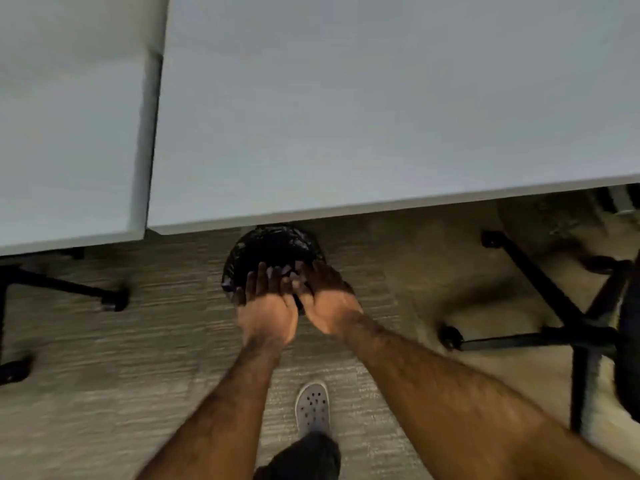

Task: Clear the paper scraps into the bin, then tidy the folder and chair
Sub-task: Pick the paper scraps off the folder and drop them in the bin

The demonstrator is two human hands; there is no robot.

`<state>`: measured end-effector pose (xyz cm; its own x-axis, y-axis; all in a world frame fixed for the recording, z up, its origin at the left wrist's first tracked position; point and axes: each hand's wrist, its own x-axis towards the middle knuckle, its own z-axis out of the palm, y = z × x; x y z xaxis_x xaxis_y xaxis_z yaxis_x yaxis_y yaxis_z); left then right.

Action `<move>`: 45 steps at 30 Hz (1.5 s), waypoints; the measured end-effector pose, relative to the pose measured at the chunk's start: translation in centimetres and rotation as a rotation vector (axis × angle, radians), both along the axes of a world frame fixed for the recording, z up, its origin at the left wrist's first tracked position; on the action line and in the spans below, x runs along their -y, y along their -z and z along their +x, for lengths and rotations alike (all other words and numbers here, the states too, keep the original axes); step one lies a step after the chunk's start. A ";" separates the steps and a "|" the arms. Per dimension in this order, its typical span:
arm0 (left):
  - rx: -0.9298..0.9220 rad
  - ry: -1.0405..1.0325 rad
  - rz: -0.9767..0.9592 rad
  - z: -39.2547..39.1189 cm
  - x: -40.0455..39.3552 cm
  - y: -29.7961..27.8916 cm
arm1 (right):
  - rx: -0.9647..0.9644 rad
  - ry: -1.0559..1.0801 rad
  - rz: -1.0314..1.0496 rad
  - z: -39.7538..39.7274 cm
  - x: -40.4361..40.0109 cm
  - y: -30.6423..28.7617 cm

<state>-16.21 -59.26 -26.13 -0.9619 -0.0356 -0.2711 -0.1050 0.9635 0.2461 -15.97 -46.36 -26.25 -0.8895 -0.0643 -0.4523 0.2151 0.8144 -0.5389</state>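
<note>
A round black bin (270, 242) with a dark liner stands on the floor, half under the front edge of the white table (381, 109). Both my hands are held together just above the bin's near rim. My left hand (268, 306) is flat, fingers stretched forward over the opening. My right hand (329, 299) leans against it, fingers bent toward the left hand. A few small pale bits (293, 278) show between the fingertips; blur hides whether they are paper scraps. The black office chair (575, 327) stands at the right, its star base and castors showing. No folder is in view.
A second white table (65, 126) adjoins on the left, with a narrow gap between the two. Another black chair base (107, 299) with castors sits under it. My grey perforated shoe (312, 408) is on the striped carpet behind the bin.
</note>
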 end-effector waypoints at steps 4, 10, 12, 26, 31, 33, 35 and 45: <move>0.041 0.115 -0.011 1.8 -3.7 -8.4 | -0.041 0.101 0.027 2.9 -3.3 -8.2; 0.074 0.317 0.108 4.2 -10.9 -18.1 | -0.138 0.300 -0.035 7.5 -10.0 -17.4; 0.074 0.396 0.148 5.0 -13.7 -20.6 | -0.165 0.366 -0.027 9.1 -12.6 -19.8; 0.019 0.966 0.315 11.3 -38.7 -27.7 | -0.350 1.040 0.004 21.6 -35.5 -27.8; 0.042 1.159 0.288 14.9 -46.6 -26.0 | -0.326 1.176 0.106 26.7 -42.5 -26.9; 0.071 1.221 0.256 16.5 -49.5 -24.9 | -0.271 1.231 0.132 28.9 -45.0 -26.0; 0.101 1.277 0.238 17.9 -52.2 -23.7 | -0.178 1.308 0.184 31.0 -47.5 -25.0; 0.319 1.461 0.079 21.0 -61.1 -16.0 | 0.580 1.428 0.101 36.9 -53.0 -17.0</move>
<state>4.76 1.80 -10.13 -0.0372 0.9040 -0.4259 0.8554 0.2491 0.4542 20.97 6.68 -9.25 0.1112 0.7097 -0.6957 0.9739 -0.2172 -0.0660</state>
